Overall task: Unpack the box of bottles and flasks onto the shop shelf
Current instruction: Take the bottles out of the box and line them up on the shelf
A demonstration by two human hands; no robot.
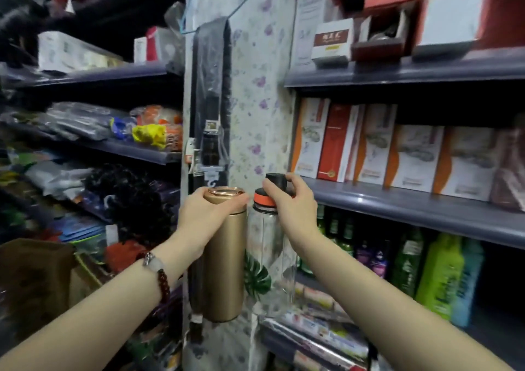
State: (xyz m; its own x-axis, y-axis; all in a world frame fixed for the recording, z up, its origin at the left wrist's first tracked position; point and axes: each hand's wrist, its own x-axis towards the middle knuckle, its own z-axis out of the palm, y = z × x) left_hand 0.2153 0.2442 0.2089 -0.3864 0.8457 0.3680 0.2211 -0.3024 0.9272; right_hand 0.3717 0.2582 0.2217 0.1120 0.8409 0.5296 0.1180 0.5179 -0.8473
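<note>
Head view: gold flask (224, 257) and clear bottle (270, 262) held upright, side by side.

The gold flask (225, 259) looks like metal with a smooth satin finish, its copper-toned rim (225, 192) polished and glossy. The clear bottle (270, 262) beside it is transparent glossy plastic or glass, which of the two cannot be told, printed with a green leaf, under a matt black cap (276, 181) and an orange collar (264, 200). The shelf edge (397, 208) is smooth grey-blue with a soft sheen. The boxes (412, 160) above it are printed card. The wrist bracelet (160, 274) carries glossy dark red beads
</note>
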